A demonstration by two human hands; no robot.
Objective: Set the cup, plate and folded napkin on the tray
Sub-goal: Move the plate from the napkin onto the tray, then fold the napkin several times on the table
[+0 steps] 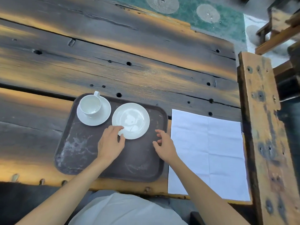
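The tray [78, 146] is the landmark here. On its far left part stands the cup [90, 106] on a saucer [103, 116], and the plate [130, 120] lies on the tray just beside the saucer, toward the right. The napkin [207, 153] is not on the tray; it lies unfolded and flat on the table [113, 62], just beside the right edge of the tray.

The left hand [112, 142] touches the near edge of the plate, the fingers lightly bent on the rim, and it seems to pinch it gently. The right hand [164, 144] hovers over the right part of the tray with the fingers spread and relaxed, holding nothing.

The cup and plate look like glazed ceramic, so probably hard, smooth, a little slippery and easy to break; the rim is the good place to hold the plate, the handle for the cup. The napkin is likely very light and soft, with creases that can guide the folding; a corner or an edge is best to take. No brand, label or writing can be read on any thing
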